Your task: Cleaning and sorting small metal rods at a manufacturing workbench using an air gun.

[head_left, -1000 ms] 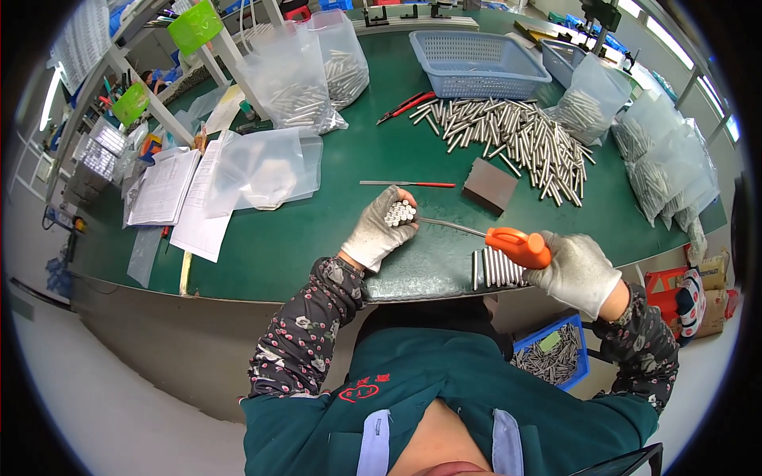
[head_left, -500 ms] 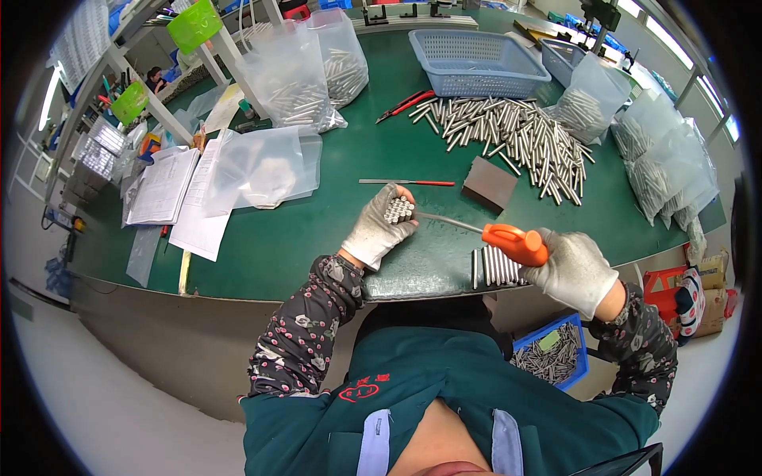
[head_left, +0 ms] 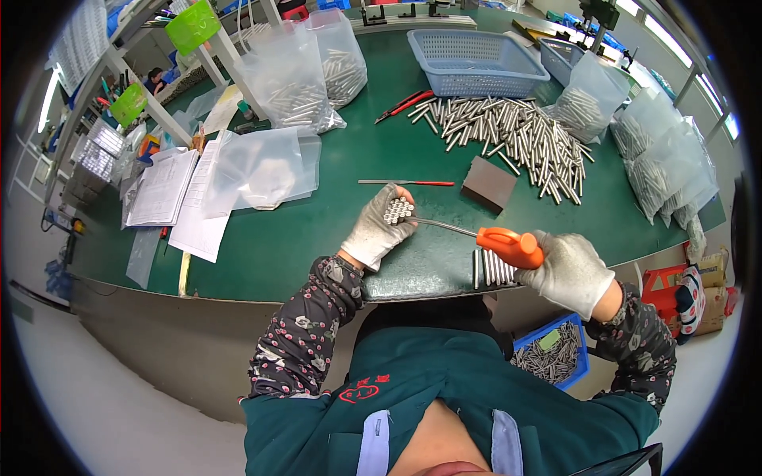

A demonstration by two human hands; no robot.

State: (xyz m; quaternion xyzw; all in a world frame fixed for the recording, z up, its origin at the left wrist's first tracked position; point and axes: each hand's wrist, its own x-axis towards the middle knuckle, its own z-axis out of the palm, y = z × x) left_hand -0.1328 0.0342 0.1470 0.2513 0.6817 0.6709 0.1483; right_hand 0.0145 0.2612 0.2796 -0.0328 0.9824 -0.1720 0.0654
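My gloved left hand [head_left: 376, 230] is closed around an upright bundle of metal pins [head_left: 398, 210], whose round ends face up. In my gloved right hand [head_left: 573, 272] is an orange air blow gun [head_left: 510, 247] with a long, thin, bent metal nozzle [head_left: 444, 225]. The nozzle's tip reaches the side of the bundle, close to my left fingers; whether it touches the pins I cannot tell. A row of pins [head_left: 497, 268] lies by the table's front edge, partly hidden by my right hand. Beyond my left hand lies a thin file with a red handle [head_left: 429, 183].
A brown block [head_left: 489, 185] sits before a large heap of loose pins [head_left: 516, 135]. Behind stands a blue basket [head_left: 480, 63]. Bags of pins [head_left: 671, 163] stand right, others [head_left: 298, 87] back left. Red-handled pliers [head_left: 405, 106], papers [head_left: 163, 189] and a blue bin [head_left: 583, 349] below also show.
My right hand and the blow gun have shifted slightly left, bringing the nozzle closer to the bundle. My left hand holds the pins in nearly the same place.
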